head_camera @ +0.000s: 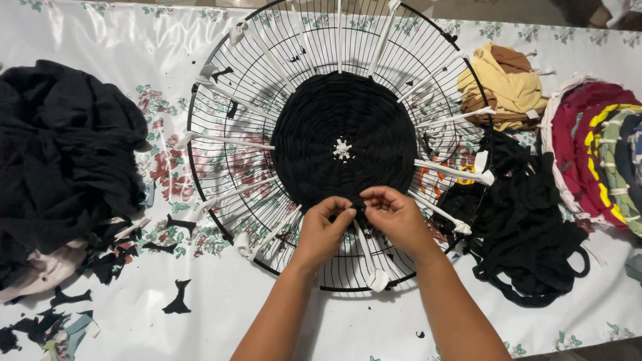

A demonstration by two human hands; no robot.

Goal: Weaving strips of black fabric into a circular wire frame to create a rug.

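Observation:
A round black wire fan grille (221,93) lies flat on the table, with white cloth strips (231,141) tied across it like spokes. A black woven disc (344,127) of cloth strip fills its centre. My left hand (324,230) and my right hand (396,215) meet at the disc's near edge. Both pinch the same black cloth strip (358,202) where it crosses a white spoke.
A heap of black cloth (60,154) lies at the left, with black scraps (177,301) near it. Black strip loops (528,227) lie at the right, beside tan cloth (508,83) and a multicoloured woven piece (602,154). The tablecloth (100,40) is white with flowers.

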